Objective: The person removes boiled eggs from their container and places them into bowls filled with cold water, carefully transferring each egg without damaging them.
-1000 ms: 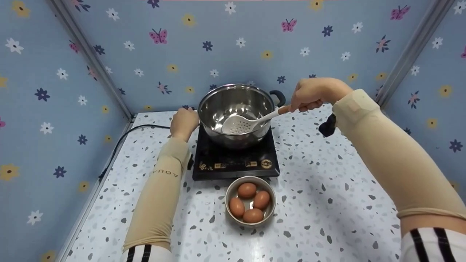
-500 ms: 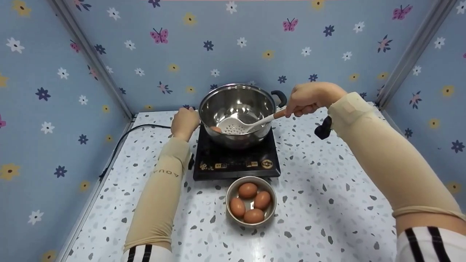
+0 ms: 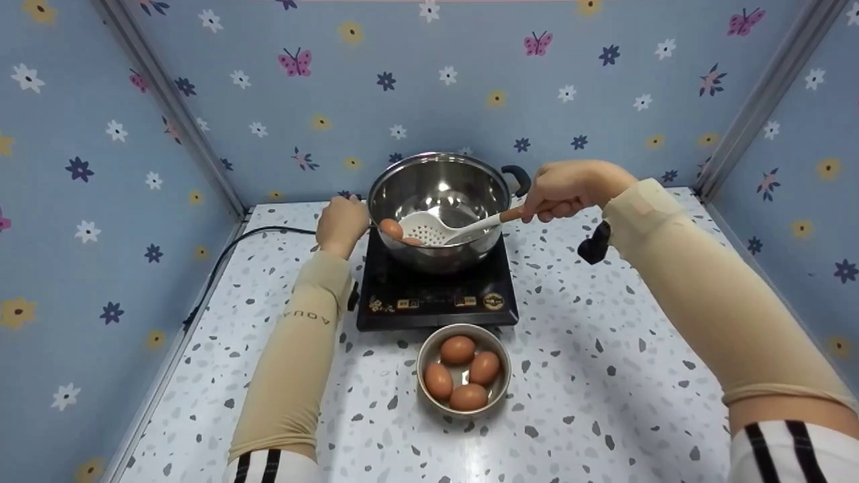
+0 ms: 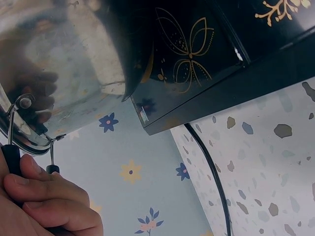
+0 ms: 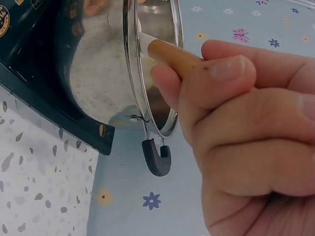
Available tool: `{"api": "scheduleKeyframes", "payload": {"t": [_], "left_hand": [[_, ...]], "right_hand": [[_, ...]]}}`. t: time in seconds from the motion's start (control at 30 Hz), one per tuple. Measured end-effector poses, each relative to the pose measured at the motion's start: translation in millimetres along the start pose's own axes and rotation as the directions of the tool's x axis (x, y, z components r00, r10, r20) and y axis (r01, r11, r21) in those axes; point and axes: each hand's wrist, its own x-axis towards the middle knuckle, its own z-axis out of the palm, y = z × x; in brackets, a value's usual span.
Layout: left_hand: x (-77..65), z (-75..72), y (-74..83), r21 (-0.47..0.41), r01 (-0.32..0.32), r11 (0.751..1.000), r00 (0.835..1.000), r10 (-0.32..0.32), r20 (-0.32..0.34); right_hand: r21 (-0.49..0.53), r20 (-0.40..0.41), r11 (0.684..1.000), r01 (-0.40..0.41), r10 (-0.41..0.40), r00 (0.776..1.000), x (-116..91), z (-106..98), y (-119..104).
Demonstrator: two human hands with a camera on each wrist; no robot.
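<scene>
My left hand (image 3: 342, 226) grips the black left handle (image 4: 12, 158) of a steel pot (image 3: 437, 259), its fingers curled round it in the left wrist view. In my right hand (image 3: 569, 190) is the wooden-ended handle (image 5: 172, 55) of a white slotted spoon (image 3: 428, 229), which slopes down over the pot's right side. The bowl of the spoon is inside the pot. A brown egg (image 3: 391, 229) shows at the pot's left inner wall, and part of a second egg (image 3: 411, 241) peeks out beside the spoon; the near rim hides the rest.
Under the pot is a black induction cooker (image 3: 436, 302), its cord (image 3: 231, 249) running off left. A small metal bowl (image 3: 421, 376) with several brown eggs stands in front of it on the speckled table (image 3: 577, 376). Patterned walls (image 3: 443, 100) enclose the back and sides.
The spoon has shifted slightly left inside the pot and my right hand has moved left and lower. Eggs have come into sight at the pot's left. My left hand stays put.
</scene>
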Motion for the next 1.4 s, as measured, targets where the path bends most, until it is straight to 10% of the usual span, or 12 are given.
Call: {"api": "scheduleKeyframes", "payload": {"t": [0.9, 1.4], "left_hand": [[2.9, 0.1, -1.2, 0.01, -0.005, 1.0, 1.0, 0.005, 0.001], [3.2, 0.2, -0.6, 0.005, 0.0, 1.0, 1.0, 0.0, -0.002]], "right_hand": [[-0.144, 0.049, 0.989, -0.022, 0.029, 0.998, -23.1, -29.2, -14.5], [0.097, 0.081, 0.995, -0.017, 0.01, 0.997, -3.6, -18.9, 15.5]]}}
